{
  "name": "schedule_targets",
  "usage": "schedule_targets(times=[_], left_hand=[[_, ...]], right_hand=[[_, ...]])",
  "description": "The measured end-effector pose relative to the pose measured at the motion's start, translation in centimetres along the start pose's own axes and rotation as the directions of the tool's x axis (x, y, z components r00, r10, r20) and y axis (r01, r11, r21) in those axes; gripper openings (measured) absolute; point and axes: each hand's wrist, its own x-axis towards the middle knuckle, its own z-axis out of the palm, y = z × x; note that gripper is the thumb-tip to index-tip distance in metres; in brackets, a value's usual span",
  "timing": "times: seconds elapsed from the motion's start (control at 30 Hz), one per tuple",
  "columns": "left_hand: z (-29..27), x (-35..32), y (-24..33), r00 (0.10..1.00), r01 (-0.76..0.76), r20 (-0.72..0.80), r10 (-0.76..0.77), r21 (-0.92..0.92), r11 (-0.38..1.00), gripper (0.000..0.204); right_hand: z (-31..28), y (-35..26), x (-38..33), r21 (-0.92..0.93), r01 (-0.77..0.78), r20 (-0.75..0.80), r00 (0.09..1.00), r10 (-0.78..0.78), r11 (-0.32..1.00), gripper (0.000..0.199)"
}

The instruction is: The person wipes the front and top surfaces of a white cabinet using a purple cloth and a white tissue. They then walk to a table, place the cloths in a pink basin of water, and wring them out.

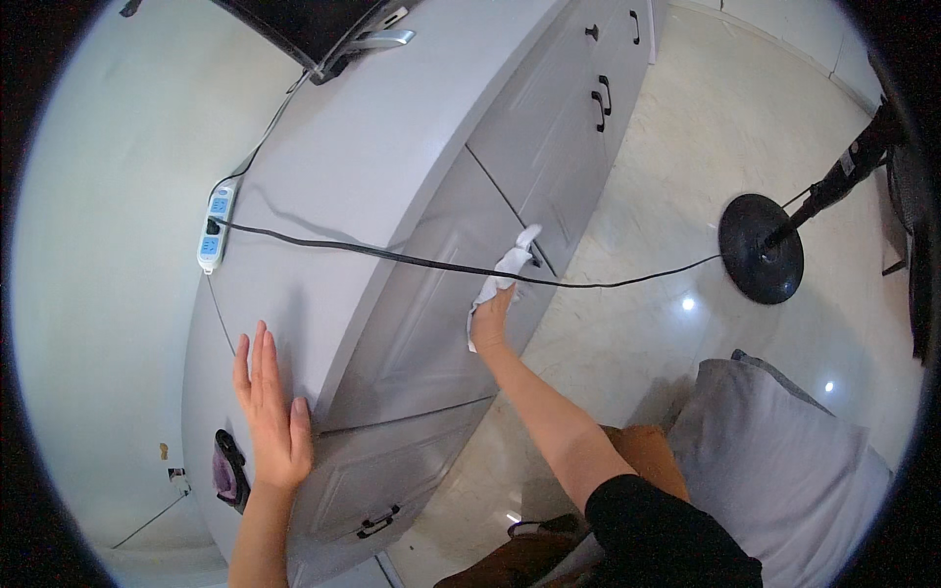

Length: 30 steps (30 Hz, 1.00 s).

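My right hand [492,316] reaches down to the front of a long pale grey cabinet [328,167]. It grips a crumpled white cloth [513,261], which lies against the panelled door [417,294] close to the door's dark handle, mostly covered. Most of the fingers are hidden by the cloth. On the cabinet top near its front edge, my left hand [272,421] rests with fingers stretched out and nothing in it. A black cord [421,261] runs across in front of the door, passing over the cloth just beyond my right hand.
A white power strip [216,240] lies by the wall, feeding the cord toward a black round stand base [761,250] on the floor. A black screen [304,29] stands farther back. A small dark and purple item [229,470] sits beside my left wrist. Grey fabric [784,461] drapes a seat at right.
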Motion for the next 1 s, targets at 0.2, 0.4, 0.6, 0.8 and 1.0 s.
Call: schedule_targets(times=[0.2,0.4,0.6,0.8,1.0], left_hand=[[-0.9,-0.5,0.0,0.999,0.025,0.046,-0.027,0.054,0.998,0.058],[0.1,-1.2,-1.0,0.996,0.047,0.073,-0.052,0.074,0.996,0.06],[0.5,2.6,1.0,0.997,-0.024,0.069,0.018,0.082,0.996,0.06],[0.4,-0.7,-1.0,0.991,0.076,0.103,-0.087,0.106,0.991,0.06],[0.1,-0.1,-1.0,0.989,0.038,0.13,-0.064,0.195,0.98,0.059]], right_hand=[[4.1,-4.2,-7.8,0.092,-0.025,0.047,0.999,0.021,0.995,0.058],[0.9,-0.3,-9.8,-0.194,0.402,0.413,0.861,-0.297,0.895,0.059],[3.9,24.2,0.9,0.351,-0.301,-0.3,0.861,0.411,0.887,0.037],[2.5,3.5,-5.4,-0.014,0.019,-0.014,1.0,-0.019,1.0,0.043],[-0.1,3.6,-2.3,-0.106,0.206,0.055,0.978,-0.201,0.973,0.051]])
